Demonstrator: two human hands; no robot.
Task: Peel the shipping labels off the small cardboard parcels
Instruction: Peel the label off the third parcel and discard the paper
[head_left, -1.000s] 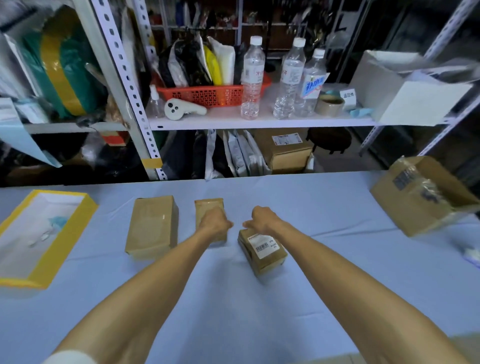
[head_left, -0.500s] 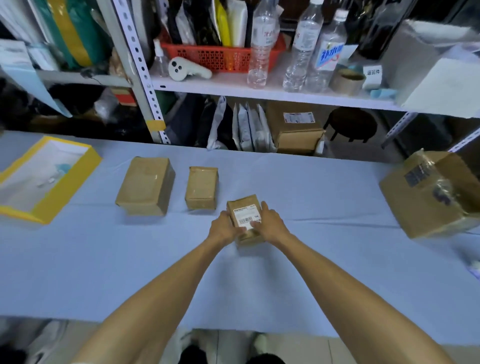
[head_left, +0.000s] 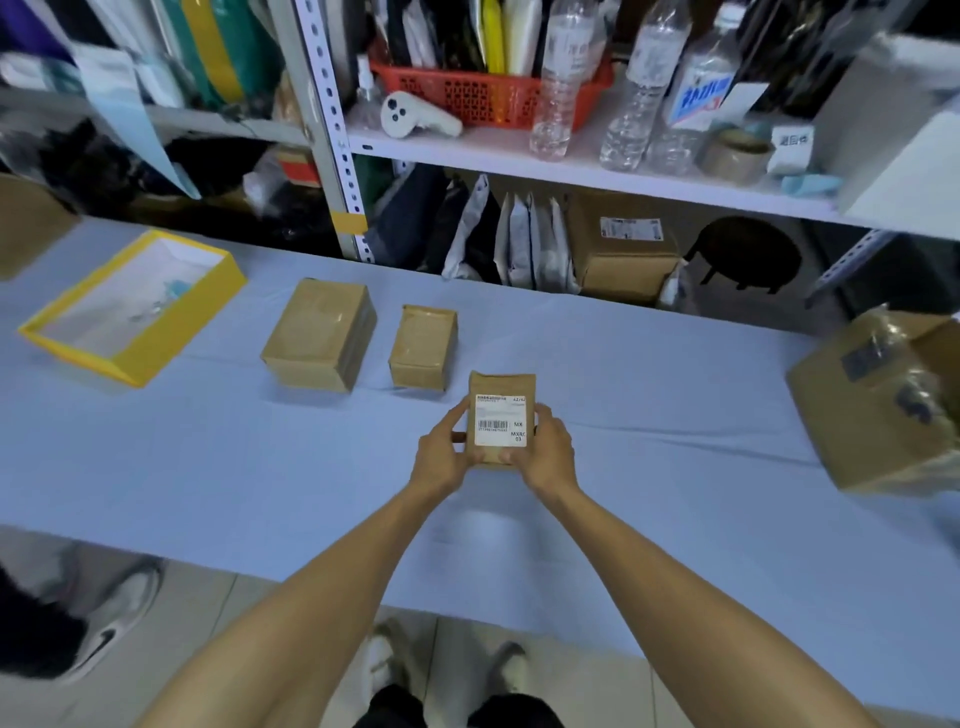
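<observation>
**You hold a small box with its label on top**

Your left hand (head_left: 441, 457) and your right hand (head_left: 545, 452) are both closed around one small parcel (head_left: 501, 384) in the middle of the frame. Your left hand grips its left side. Your right hand grips its right side, and a thumb rests on the near edge just under the label. The white shipping label (head_left: 500, 420) faces up at you. It has a bar code and some letters on it, and it lies flat on the box. You cannot tell if the parcel is touching the table (head_left: 208, 467) or is lifted a little above it.

Two more brown parcels sit on the blue table, up and to the left of your hands. The medium parcel (head_left: 423, 347) is the nearer one. The bigger parcel (head_left: 319, 335) is just beside it, further left. Their tops look plain brown.

A yellow tray (head_left: 130, 358) with a white inside sits at the far left of the frame. A large open cardboard box (head_left: 878, 410) sits at the right edge. Shelves (head_left: 571, 166) stand behind the table at the top of the frame, with water bottles (head_left: 561, 88) and a red basket (head_left: 483, 93) on them.
</observation>
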